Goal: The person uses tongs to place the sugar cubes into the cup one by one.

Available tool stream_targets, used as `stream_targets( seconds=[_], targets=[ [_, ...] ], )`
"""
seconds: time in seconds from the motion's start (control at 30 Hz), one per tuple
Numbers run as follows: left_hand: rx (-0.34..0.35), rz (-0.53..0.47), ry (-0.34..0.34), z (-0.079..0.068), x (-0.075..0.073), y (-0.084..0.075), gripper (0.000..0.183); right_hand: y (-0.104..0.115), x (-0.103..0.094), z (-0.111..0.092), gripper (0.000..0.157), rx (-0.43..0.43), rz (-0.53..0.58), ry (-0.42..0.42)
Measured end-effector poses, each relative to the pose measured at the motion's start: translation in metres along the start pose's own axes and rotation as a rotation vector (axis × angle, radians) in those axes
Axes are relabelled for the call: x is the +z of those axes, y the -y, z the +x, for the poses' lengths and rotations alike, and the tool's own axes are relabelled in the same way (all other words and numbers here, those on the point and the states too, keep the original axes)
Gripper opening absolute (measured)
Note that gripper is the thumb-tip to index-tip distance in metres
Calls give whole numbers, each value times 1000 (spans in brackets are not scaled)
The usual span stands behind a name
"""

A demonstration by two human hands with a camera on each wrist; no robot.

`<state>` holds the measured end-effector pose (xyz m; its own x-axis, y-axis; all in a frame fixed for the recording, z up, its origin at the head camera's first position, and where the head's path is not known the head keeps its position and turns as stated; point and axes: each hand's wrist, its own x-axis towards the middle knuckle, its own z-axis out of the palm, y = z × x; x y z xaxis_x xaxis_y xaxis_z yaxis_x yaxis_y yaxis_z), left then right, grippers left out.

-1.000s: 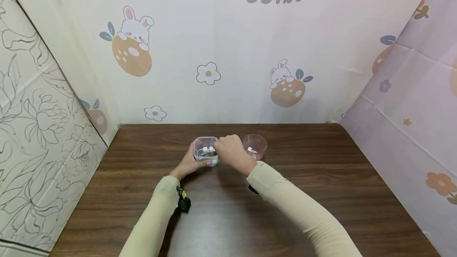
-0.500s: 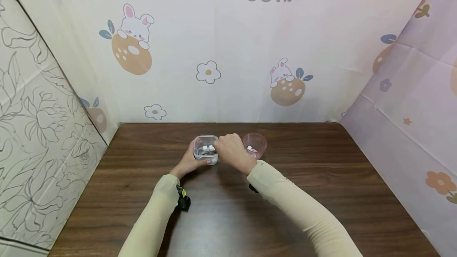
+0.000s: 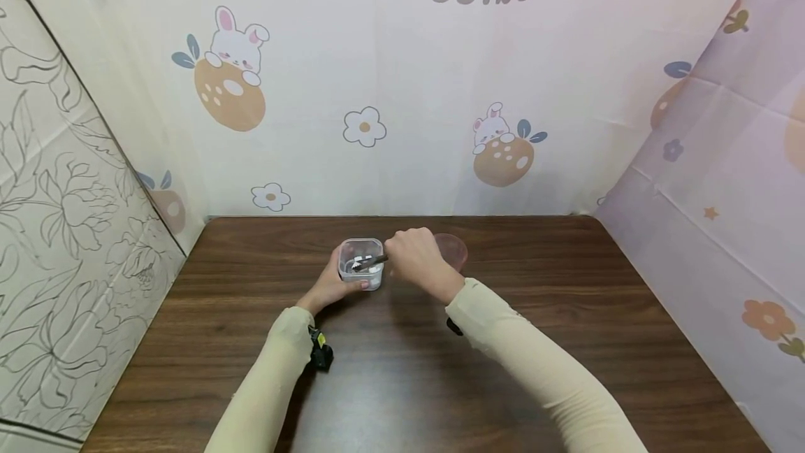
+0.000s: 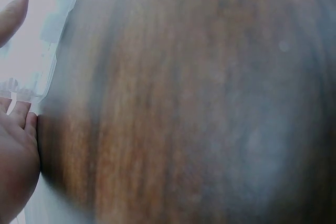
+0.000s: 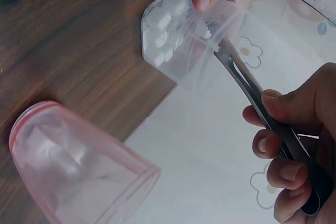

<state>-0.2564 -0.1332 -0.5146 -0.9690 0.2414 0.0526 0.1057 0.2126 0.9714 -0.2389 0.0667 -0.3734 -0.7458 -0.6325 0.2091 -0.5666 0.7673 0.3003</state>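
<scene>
My left hand holds the side of a clear square plastic box on the table, thumb toward me. Several white chunks lie at the bottom of the box. My right hand grips dark metal tongs, its fingers curled round the handle. The tongs' tips slant down inside the box, with a small white piece right at them. Close to the right of the box stands a translucent pink cup, partly hidden by my right hand; whitish shapes show through its wall in the right wrist view.
The brown wood-grain table ends at a printed cloth backdrop just behind the box and cup. A line-drawn floral panel closes off the left side, another printed cloth the right.
My right hand has moved slightly right and up, bringing the tongs into sight over the box and covering more of the pink cup. The left hand keeps its hold on the box.
</scene>
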Motion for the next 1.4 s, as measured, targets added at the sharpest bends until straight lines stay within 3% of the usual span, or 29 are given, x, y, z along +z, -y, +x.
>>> stream_targets(
  seconds=[0.43,0.7,0.93,1.4],
  targets=[
    [10,51,-30,-3,4,2,101,-22,-18,-21,30,36,24,-20],
    [5,80,-33,-3,4,2,102,-40,-27,-37,45,50,41,-95],
    [3,77,-38,-3,3,3,102,-62,-31,-55,10,121,74,-76],
    [-10,82,-6,3,-3,4,103,-102,-28,-85,6,244,91,-59]
  ],
)
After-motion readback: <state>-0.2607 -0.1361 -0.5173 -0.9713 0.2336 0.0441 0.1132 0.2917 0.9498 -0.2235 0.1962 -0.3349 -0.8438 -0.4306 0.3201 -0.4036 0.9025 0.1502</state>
